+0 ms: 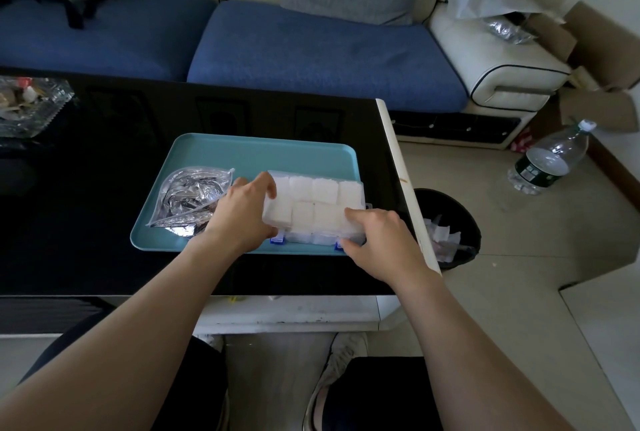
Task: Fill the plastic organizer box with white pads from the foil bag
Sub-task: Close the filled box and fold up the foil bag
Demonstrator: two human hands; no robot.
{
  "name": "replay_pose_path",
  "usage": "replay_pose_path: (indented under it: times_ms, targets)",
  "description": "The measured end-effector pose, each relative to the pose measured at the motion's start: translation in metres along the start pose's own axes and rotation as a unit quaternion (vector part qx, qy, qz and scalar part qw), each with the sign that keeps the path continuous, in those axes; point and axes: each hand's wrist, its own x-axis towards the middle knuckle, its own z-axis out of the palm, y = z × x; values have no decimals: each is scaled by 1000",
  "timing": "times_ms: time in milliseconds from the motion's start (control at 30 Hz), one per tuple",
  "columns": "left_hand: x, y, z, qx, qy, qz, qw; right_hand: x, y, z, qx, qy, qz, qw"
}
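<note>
Head | hands (242, 212) (377, 240) grip organizer box (322, 214) | foil bag (192, 193) edge hidden

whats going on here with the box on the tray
A person sits at a black table with both hands on a clear plastic box that rests on a teal tray. The left hand grips the box's left end and the right hand grips its front right corner. The compartments that show are full of white pads, and the lid seems tilted over them. The crumpled foil bag lies on the tray, left of the box.
</note>
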Motion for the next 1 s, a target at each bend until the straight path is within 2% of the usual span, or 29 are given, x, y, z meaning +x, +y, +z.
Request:
replay_pose_path:
  times_ms: [167, 467, 767, 1000]
  targets:
    - [-2, 2, -1, 0, -13, -2, 1000, 4, -6, 14, -38, 45, 1, 998]
    - [-1, -1, 3, 12, -7, 18, 1000, 7, -8, 21, -74, 59, 4, 996]
    - [-2, 1, 2, 22, -3, 31, 999, 8, -6, 22, -55, 85, -5, 995]
    - [-4, 5, -1, 53, -18, 1, 998, 6, -9, 23, -179, 29, -40, 983]
